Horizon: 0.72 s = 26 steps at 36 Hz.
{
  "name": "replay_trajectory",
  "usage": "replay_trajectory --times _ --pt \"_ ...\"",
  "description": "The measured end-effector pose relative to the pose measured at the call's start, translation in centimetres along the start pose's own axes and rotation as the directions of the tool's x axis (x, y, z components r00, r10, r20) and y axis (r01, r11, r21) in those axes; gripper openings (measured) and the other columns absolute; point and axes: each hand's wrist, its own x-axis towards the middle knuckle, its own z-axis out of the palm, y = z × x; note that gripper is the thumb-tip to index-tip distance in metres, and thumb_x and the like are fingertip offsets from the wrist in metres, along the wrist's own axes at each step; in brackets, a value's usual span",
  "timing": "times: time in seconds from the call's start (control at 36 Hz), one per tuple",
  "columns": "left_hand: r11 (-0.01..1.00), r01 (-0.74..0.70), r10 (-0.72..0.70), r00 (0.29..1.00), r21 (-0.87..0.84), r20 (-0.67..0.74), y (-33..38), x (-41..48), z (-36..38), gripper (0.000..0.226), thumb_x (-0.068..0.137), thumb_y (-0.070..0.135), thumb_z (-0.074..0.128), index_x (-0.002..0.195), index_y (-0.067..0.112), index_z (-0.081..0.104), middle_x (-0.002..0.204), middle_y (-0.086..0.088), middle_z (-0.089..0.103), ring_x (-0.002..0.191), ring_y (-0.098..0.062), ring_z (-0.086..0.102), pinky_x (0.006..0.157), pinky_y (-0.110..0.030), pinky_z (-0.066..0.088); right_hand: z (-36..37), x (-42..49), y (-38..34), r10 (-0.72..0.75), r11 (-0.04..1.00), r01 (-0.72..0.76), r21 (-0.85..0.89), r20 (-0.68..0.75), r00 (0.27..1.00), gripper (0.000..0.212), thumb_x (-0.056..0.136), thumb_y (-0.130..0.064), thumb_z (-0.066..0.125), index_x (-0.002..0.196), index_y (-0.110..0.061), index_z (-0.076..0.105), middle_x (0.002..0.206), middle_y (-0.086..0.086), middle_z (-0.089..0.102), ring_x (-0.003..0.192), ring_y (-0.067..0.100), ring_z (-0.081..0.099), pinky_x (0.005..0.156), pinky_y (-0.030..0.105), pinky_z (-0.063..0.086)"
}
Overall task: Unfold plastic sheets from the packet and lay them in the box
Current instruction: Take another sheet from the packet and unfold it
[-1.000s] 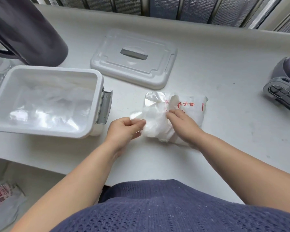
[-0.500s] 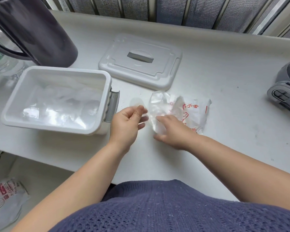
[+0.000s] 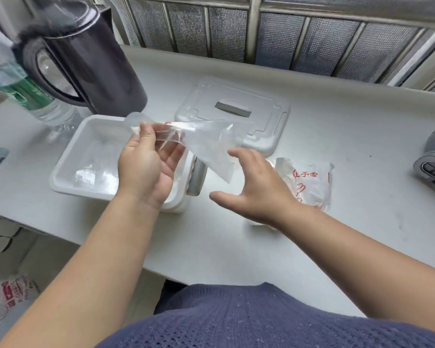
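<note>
Head view: the left hand (image 3: 146, 169) is pinching a plastic sheet (image 3: 206, 144), now lifted off the packet (image 3: 309, 182) toward the box (image 3: 68, 167); the right hand (image 3: 256, 189) is hovering released.

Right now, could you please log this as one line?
left hand: pinches plastic sheet; right hand: open; packet: on counter; box: lid off

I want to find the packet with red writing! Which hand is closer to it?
Right. The right hand is spread open just beside the packet, overlapping its left edge. The left hand is farther off, above the box, pinching a clear sheet.
</note>
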Motion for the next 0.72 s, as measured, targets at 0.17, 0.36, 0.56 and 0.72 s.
replay_trajectory --times 0.17,0.36,0.56,0.72 --pt "0.994 0.109 -0.109 0.994 -0.023 0.021 1.4 0.4 -2.9 0.033 0.104 0.025 0.036 0.081 0.011 0.055 0.057 0.005 0.065 0.061 -0.008 0.068 0.053 -0.018 0.052 2.3 2.8 -3.4 -0.079 0.995 0.089 0.05 -0.172 0.982 0.027 0.089 -0.027 0.061 0.112 -0.014 0.061 0.112 0.003 0.061 0.108 0.021 0.053 0.088 0.03 0.04" --pt "0.976 0.197 -0.195 0.98 -0.095 0.028 4.8 2.2 -7.4 0.033 0.104 0.021 0.035 0.081 0.01 0.055 0.058 0.003 0.065 0.056 -0.007 0.066 0.053 -0.019 0.053 5.5 4.7 -7.6 -0.028 0.992 0.04 -0.12 0.097 0.995 0.048 0.09 -0.038 0.057 0.134 -0.024 0.046 0.133 -0.004 0.049 0.125 0.021 0.039 0.098 0.03 0.035" --pt "0.983 0.179 -0.179 0.984 0.034 0.008 7.2 4.5 -10.4 0.019 0.101 0.009 0.04 0.087 0.01 0.053 0.071 -0.003 0.061 0.06 -0.011 0.065 0.055 -0.022 0.054 7.7 7.6 -10.3 -0.271 0.883 0.076 -0.463 -0.371 0.888 0.021 0.062 0.001 0.073 0.076 -0.015 0.069 0.075 0.0 0.068 0.088 0.036 0.063 0.079 0.035 0.023" --pt "0.798 -0.253 0.193 0.967 0.547 0.166 9.9 6.9 -12.8 0.056 0.07 0.025 0.058 0.124 0.033 0.047 0.118 0.012 0.053 0.112 -0.006 0.054 0.09 -0.025 0.044 8.8 10.0 -11.6 -0.431 0.894 0.355 -0.275 -0.307 0.848 0.029 0.067 0.008 0.061 0.087 -0.009 0.074 0.091 0.016 0.07 0.08 0.042 0.064 0.068 0.046 0.054"
